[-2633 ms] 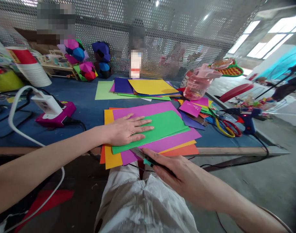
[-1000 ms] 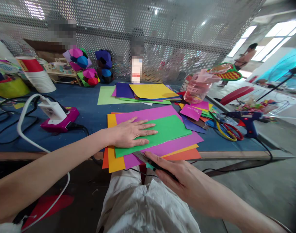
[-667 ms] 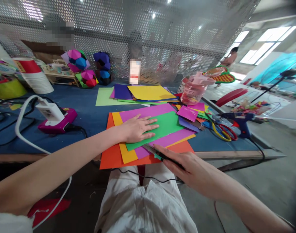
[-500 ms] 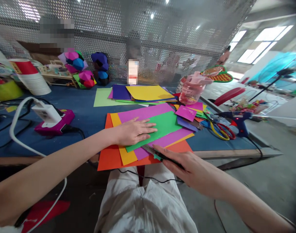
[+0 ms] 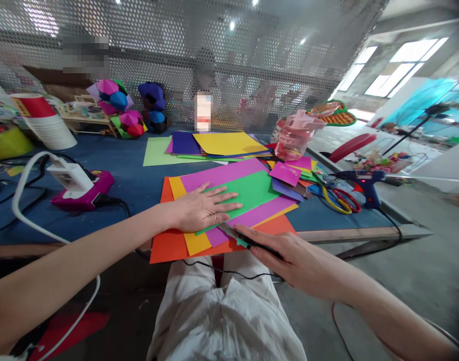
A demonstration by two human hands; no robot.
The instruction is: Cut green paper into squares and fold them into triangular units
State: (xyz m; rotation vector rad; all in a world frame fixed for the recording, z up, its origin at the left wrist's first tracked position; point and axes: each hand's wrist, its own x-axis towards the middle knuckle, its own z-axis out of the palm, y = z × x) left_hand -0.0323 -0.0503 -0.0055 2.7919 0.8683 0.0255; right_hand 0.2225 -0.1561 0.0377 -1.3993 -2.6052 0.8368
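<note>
My left hand (image 5: 205,208) lies flat with its fingers spread on a green sheet of paper (image 5: 252,193), pressing it from above. Under the green one, a purple sheet (image 5: 248,218), a yellow-orange sheet (image 5: 199,244) and an orange-red sheet (image 5: 164,245) are stacked at differing angles. My right hand (image 5: 278,250) is wrapped round a utility knife (image 5: 244,242) with a dark handle and a teal slider. Its blade points up and left, its tip at the lower edge of the green sheet, close to my left fingers. Whether the tip touches the paper I cannot tell.
More coloured sheets (image 5: 229,144) lie behind. To the right are small paper pieces (image 5: 285,174), a pink jar (image 5: 291,140), scissors (image 5: 338,200) and a blue glue gun (image 5: 368,185). A power strip (image 5: 82,195) with cables, paper cups (image 5: 51,131) and faceted paper balls (image 5: 130,123) stand left.
My left hand has spread its fingers wider, and its thumb side has come nearer the green sheet's lower edge. The right hand with the knife stays almost in place. The view has shifted slightly.
</note>
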